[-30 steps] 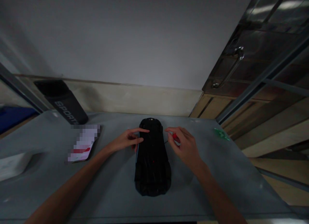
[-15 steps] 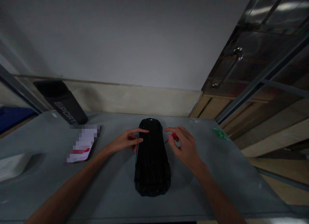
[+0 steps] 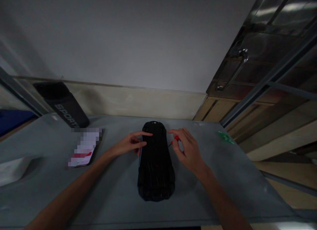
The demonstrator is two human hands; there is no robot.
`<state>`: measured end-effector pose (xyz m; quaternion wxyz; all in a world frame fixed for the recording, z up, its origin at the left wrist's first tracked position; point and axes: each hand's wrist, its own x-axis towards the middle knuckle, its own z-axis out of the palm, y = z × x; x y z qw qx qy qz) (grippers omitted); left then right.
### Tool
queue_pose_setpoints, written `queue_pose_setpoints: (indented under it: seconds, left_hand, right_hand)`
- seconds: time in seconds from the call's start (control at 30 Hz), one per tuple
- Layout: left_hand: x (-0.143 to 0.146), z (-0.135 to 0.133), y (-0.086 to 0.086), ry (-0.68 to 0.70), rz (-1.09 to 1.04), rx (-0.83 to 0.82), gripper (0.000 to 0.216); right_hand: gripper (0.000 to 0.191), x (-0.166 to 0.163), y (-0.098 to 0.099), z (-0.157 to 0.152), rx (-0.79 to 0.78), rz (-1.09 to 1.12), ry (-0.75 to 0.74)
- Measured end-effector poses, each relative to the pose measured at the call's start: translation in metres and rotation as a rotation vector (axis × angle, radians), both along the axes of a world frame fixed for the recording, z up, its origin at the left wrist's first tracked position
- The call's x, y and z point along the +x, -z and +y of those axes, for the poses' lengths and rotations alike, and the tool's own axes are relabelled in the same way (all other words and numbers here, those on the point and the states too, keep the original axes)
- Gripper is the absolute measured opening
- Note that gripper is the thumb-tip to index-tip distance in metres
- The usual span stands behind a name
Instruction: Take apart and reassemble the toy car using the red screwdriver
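Observation:
A long black device (image 3: pixel 156 164), shaped like the underside of a toy car, lies lengthwise in the middle of the grey table (image 3: pixel 114 193). My left hand (image 3: pixel 131 143) rests against its left side near the far end, with thumb and fingers pinched on its edge. On the other side, my right hand (image 3: pixel 187 149) is closed on a small red-handled tool (image 3: pixel 175 140) whose thin tip points at the device's right edge.
A dark bottle (image 3: pixel 64 106) marked SPORT leans at the back left. A white and red card (image 3: pixel 84 147) lies left of the device. A white box (image 3: pixel 12 170) sits at the left edge. A small green object (image 3: pixel 224 136) lies at the right. A metal door stands right.
My right hand with the red tool has crept slightly left, toward the device. The left hand and the device have stayed put.

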<state>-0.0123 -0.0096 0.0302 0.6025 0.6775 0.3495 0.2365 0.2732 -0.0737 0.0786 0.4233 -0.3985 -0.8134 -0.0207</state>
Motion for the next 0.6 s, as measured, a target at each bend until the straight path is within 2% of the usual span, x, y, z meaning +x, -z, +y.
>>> queue_pose_setpoints:
  seconds: [0.17, 0.4, 0.6]
  left_hand:
    - [-0.0007, 0.0008, 0.0004, 0.012, 0.022, 0.030, 0.065]
    - [-0.0010, 0.0010, 0.0014, 0.012, 0.027, 0.036, 0.064]
    - [-0.0009, 0.0002, 0.0007, 0.011, 0.011, 0.052, 0.055]
  right_hand:
    - [0.018, 0.0018, -0.0019, 0.0013, 0.002, -0.005, 0.028]
    - [0.025, 0.0021, -0.0014, -0.0001, -0.018, 0.018, 0.005]
    - [0.016, 0.0038, 0.0002, 0.0056, -0.136, 0.102, 0.078]
